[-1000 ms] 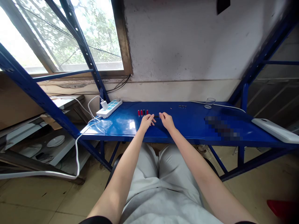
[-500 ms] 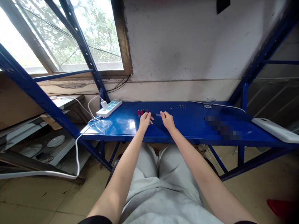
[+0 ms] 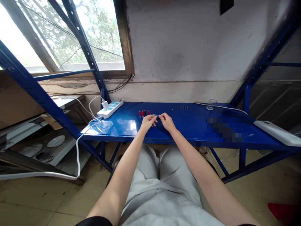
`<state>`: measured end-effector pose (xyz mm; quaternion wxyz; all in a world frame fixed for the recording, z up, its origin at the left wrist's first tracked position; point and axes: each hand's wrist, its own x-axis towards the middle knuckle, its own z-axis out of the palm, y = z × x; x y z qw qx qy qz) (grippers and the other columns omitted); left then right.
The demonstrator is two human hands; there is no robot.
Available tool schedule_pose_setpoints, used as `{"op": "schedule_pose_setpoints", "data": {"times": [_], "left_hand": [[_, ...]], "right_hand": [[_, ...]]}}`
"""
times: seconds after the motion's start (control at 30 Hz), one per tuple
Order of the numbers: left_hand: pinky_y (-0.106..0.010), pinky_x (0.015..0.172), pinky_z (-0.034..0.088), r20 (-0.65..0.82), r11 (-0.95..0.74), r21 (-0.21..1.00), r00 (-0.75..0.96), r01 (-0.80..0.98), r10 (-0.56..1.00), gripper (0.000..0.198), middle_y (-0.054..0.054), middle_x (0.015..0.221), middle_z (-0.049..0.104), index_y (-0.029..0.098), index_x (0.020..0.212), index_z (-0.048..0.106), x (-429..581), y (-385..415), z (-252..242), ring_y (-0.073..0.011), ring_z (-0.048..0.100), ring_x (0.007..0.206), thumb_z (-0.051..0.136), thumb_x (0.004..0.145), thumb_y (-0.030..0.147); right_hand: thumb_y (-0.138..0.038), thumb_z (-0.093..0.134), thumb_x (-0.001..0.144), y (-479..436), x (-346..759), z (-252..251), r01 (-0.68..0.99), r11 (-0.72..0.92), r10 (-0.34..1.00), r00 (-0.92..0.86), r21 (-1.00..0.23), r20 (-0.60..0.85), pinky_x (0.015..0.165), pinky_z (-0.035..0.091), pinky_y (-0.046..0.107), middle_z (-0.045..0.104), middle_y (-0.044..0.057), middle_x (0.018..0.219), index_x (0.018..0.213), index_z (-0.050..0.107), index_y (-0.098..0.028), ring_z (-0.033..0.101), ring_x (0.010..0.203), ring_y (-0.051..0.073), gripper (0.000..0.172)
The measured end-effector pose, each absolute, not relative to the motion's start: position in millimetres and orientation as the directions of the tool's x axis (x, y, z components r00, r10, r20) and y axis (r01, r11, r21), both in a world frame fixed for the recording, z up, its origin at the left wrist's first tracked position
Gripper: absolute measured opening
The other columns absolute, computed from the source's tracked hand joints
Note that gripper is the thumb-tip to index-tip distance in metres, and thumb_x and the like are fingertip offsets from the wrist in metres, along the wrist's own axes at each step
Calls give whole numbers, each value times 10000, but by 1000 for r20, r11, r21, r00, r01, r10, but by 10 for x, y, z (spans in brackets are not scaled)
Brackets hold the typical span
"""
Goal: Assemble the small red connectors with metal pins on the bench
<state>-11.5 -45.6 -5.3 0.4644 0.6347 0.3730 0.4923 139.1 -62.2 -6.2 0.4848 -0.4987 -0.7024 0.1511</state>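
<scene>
My left hand (image 3: pixel 147 122) and my right hand (image 3: pixel 167 121) meet close together over the middle of the blue table (image 3: pixel 188 125). The fingertips of both pinch a thin pen-like rod (image 3: pixel 158 116), dark with a clear part. Most of it is hidden by the fingers, so its exact kind is unclear. Just beyond my left hand, several small red and black cylinders (image 3: pixel 142 113) stand in a row, pale at their lower ends. Farther back, to the right of my right hand, several tiny metallic pieces (image 3: pixel 183 107) are lined up.
A white power strip (image 3: pixel 110 109) with a plugged-in charger lies at the table's left. At the back right stands a clear glass (image 3: pixel 211 104). A blurred-out dark object (image 3: pixel 223 129) and a white flat box (image 3: pixel 277 131) lie on the right. Blue posts (image 3: pixel 246 100) flank the table.
My hands have come nearer each other, the right one moving slightly left. Less of the rod shows between them, and a clear piece now shows above my left fingertips.
</scene>
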Motion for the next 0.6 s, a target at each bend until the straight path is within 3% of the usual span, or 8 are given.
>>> {"op": "schedule_pose_setpoints", "data": {"times": [0.27, 0.6], "left_hand": [[-179, 372, 351, 300, -317, 947, 221, 48, 928, 361, 1, 580, 603, 121, 907, 603, -127, -427, -92, -44, 450, 340, 559, 762, 449], [-166, 348, 289, 292, -311, 950, 268, 29, 918, 281, 38, 485, 530, 137, 771, 554, -124, -445, -86, -34, 397, 318, 555, 774, 419]], "right_hand": [[-395, 414, 854, -609, 1351, -100, 650, 484, 852, -199, -586, 484, 550, 322, 230, 556, 11, 766, 812, 505, -204, 484, 630, 126, 215], [-334, 463, 828, -549, 1371, -140, 620, 548, 819, -259, -562, 512, 581, 350, 245, 582, 37, 787, 825, 593, -194, 492, 636, 131, 191]]}}
